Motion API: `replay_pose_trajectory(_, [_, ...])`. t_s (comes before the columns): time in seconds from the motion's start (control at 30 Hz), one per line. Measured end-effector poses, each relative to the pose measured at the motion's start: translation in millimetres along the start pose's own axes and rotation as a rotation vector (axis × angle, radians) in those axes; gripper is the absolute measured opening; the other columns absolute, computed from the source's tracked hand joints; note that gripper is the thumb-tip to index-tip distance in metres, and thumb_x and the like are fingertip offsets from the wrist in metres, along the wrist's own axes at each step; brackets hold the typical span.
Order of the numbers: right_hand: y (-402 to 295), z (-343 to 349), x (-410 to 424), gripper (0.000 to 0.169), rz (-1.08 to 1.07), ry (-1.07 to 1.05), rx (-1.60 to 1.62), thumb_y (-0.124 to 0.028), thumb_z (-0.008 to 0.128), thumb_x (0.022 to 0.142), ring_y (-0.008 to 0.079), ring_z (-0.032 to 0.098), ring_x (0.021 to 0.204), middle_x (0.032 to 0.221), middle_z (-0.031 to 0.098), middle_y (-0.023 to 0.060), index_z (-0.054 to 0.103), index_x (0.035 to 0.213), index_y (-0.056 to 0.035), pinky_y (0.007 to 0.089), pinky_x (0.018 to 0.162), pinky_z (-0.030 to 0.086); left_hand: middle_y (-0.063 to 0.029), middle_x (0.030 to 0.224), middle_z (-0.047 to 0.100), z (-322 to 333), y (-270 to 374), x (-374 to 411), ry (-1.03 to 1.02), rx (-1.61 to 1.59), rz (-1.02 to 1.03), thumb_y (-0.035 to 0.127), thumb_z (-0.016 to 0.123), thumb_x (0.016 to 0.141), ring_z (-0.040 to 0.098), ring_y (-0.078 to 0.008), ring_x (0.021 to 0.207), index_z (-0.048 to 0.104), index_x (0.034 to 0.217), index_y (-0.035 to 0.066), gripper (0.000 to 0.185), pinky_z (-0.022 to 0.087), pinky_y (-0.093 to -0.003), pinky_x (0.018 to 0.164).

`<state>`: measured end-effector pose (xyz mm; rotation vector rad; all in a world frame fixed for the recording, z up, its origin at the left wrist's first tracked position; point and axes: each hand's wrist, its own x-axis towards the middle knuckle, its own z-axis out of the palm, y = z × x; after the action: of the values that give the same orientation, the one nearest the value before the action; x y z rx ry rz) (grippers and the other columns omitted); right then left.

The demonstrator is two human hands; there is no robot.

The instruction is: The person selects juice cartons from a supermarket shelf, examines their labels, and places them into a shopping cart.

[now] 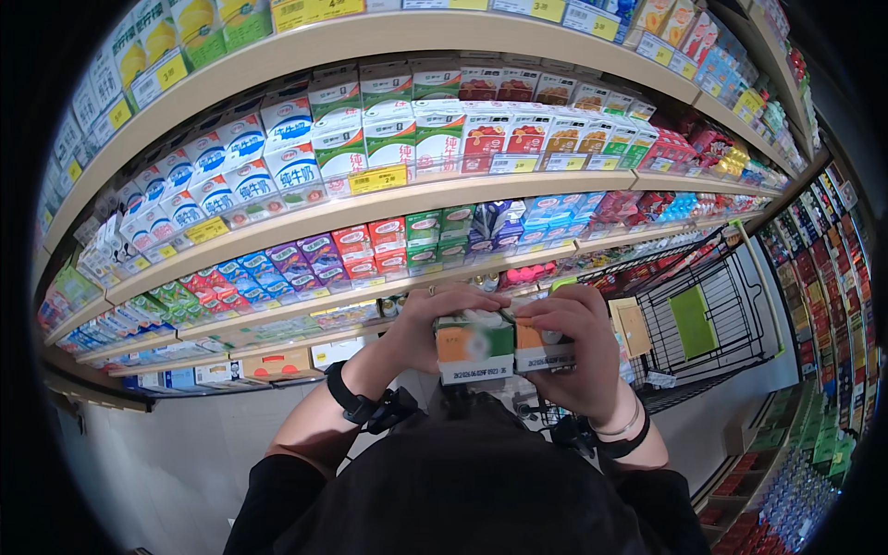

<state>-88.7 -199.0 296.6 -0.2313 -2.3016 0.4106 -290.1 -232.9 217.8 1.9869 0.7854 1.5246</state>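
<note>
My left hand [420,326], a ring on one finger, grips a drink carton [474,350] coloured white, orange and green. A similar carton [542,352] is in my right hand [590,340], its fingers wrapped over the top and far side. Both cartons are held side by side in front of my body, with a printed end of each towards me. Their upper parts are partly covered by my fingers. Behind them stands a store shelf [409,208] stocked with milk cartons [338,149] in white, green and red.
A black wire shopping cart [694,274] with a green panel [692,319] stands at my right, close to the shelf. Smaller coloured drink packs [322,260] fill a lower shelf. More stocked shelving [818,277] lines the far right. Grey floor [187,444] shows at the left.
</note>
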Motion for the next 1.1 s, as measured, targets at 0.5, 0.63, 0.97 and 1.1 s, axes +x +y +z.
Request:
replay_pose_trajectory(0.5, [7.5, 77.7, 19.8, 0.063, -0.091, -0.145, 0.230, -0.007, 0.077, 0.049, 0.0282, 0.052, 0.091, 0.103, 0.058, 0.0049, 0.049, 0.104, -0.0088, 0.0357, 0.075, 0.045, -0.0113, 0.101, 0.062, -27.3, 20.7, -89.9, 0.260, 0.291, -0.255, 0.011, 0.076, 0.049, 0.062, -0.0251, 0.092, 0.058, 0.095, 0.003, 0.050, 0.049, -0.0329, 0.080])
replay_pose_trajectory(0.63, [18.9, 80.2, 14.6, 0.061, -0.016, -0.198, 0.225, -0.013, 0.078, 0.051, 0.0268, 0.051, 0.092, 0.099, 0.056, 0.0053, 0.049, 0.105, -0.0099, 0.0349, 0.073, 0.046, -0.0123, 0.101, 0.063, -24.5, 9.1, -99.3, 0.278, 0.279, -0.297, 0.014, 0.077, 0.052, 0.062, -0.0262, 0.092, 0.056, 0.097, 0.004, 0.050, 0.049, -0.0340, 0.081])
replay_pose_trajectory(0.97, [110.3, 26.1, -85.0, 0.056, 0.534, -0.132, 0.084, -0.013, 0.075, 0.059, 0.0303, 0.049, 0.091, 0.097, 0.051, 0.0110, 0.051, 0.110, -0.0046, 0.0354, 0.080, 0.042, -0.0076, 0.100, 0.064, 20.0, -61.5, -114.8, 0.160, 0.190, -0.789, 0.016, 0.076, 0.059, 0.061, -0.0148, 0.086, 0.053, 0.099, 0.001, 0.048, 0.046, -0.0272, 0.079])
replay_pose_trajectory(1.1, [150.9, -26.6, -136.6, 0.049, 0.871, 0.122, -0.003, -0.007, 0.075, 0.057, 0.0236, 0.054, 0.081, 0.089, 0.052, 0.0093, 0.056, 0.102, -0.0026, 0.0315, 0.069, 0.045, -0.0111, 0.106, 0.060, 37.3, -98.9, -97.4, -0.062, 0.166, -0.836, 0.012, 0.076, 0.062, 0.060, -0.0192, 0.091, 0.046, 0.107, 0.003, 0.054, 0.046, -0.0302, 0.079])
